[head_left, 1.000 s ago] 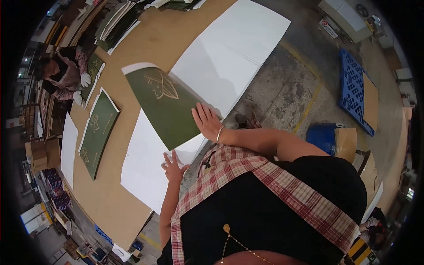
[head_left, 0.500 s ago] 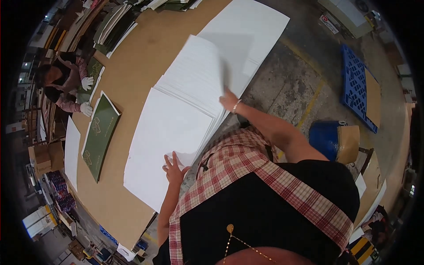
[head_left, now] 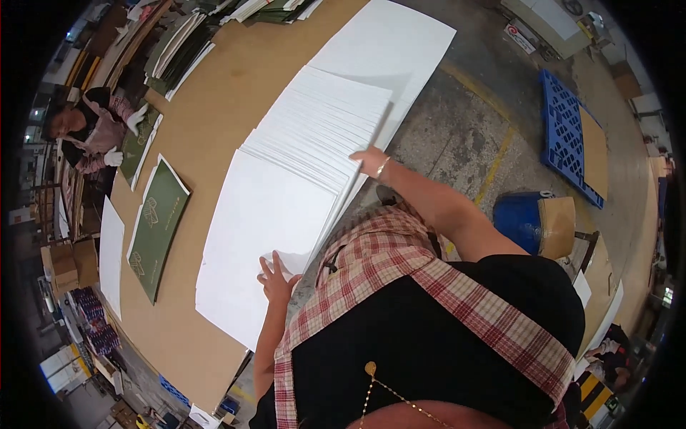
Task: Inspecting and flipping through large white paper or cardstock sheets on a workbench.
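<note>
A fanned stack of large white sheets point(head_left: 321, 121) lies along the table's near right edge, its overlapping edges showing as close lines. My right hand point(head_left: 370, 161), with a bracelet at the wrist, grips the edge of the fanned sheets on the side toward me. My left hand point(head_left: 277, 279) rests with its fingers spread on the lower part of the front white sheet point(head_left: 250, 229), near its edge. The thumb side of that hand lies by a slightly lifted bit of the sheet. Under the far end of the fan extends another white sheet point(head_left: 400, 43).
The brown table point(head_left: 229, 86) carries a green printed cover point(head_left: 161, 222), a white sheet point(head_left: 111, 250) and piled sheets point(head_left: 179, 57). Across it a gloved co-worker point(head_left: 93, 132) handles another green cover. Right, on the floor, stand a blue pallet point(head_left: 564, 136) and a blue drum point(head_left: 516, 220).
The sheet edges that stood raised and blurred by my right hand now lie down, fanned out flat. My left hand stays nearly in place. The co-worker's hands have shifted slightly.
</note>
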Demonstrator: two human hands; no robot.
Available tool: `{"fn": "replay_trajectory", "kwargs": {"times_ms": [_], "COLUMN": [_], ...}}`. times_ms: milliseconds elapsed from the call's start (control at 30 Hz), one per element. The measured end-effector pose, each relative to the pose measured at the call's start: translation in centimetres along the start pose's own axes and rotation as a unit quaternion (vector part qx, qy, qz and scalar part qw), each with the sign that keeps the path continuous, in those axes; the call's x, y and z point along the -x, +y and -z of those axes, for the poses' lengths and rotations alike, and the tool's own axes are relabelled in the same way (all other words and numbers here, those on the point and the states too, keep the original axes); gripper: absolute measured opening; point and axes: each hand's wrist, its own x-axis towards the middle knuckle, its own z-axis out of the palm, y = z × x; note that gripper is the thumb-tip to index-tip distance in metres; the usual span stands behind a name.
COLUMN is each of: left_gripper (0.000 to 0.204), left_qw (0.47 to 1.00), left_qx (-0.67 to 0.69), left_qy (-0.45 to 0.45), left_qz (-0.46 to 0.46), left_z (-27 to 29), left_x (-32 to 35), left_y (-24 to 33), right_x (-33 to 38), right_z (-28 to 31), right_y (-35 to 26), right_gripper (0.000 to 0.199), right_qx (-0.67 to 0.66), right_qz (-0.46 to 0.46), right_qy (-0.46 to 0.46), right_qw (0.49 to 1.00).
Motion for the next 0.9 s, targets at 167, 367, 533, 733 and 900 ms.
{"fn": "replay_trajectory", "kwargs": {"times_ms": [167,367,533,733,900], "left_gripper": [0.106,0.106,0.106,0.107,0.105], "left_qw": [1.000,1.000,0.999,0.999,0.999], "left_qx": [-0.001,0.015,0.029,0.030,0.015], "left_qy": [-0.012,-0.013,-0.015,-0.024,-0.044], "left_qz": [-0.001,-0.013,-0.032,-0.027,-0.021], "left_z": [0.2,0.3,0.0,-0.3,-0.2], "left_x": [0.2,-0.1,-0.5,-0.7,-0.8], "left_y": [0.2,0.2,-0.4,-0.5,-0.4], "right_x": [-3.4,-2.7,-0.7,-0.8,-0.5], "right_z": [2.6,1.0,0.4,0.5,0.7], "right_y": [3.3,3.5,2.0,1.3,1.0], "right_gripper": [0.065,0.040,0.035,0.040,0.041], "right_qx": [-0.103,-0.027,0.038,-0.002,0.020], "right_qz": [-0.048,-0.015,-0.026,-0.097,-0.087], "right_qy": [0.162,0.309,0.312,0.295,0.279], "right_qw": [0.980,0.951,0.949,0.950,0.956]}}
